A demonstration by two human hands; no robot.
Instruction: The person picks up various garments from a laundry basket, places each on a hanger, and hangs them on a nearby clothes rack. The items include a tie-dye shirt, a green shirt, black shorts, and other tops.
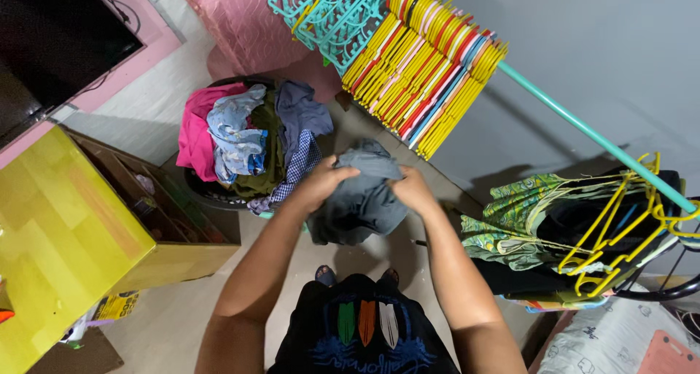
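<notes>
Grey floor and grey wall are framing the scene. Left hand and right hand are both gripping a bunched grey garment, fingers closed, at waist height above the floor. Behind it a dark basket is holding mixed clothes; coloured hangers are crowding a teal rail.

Bare floor between the laundry basket and the hanger rail, cardboard box hemming the left.

The laundry basket held heaped clothes; left of it stood a box, right of it hangers.
</notes>
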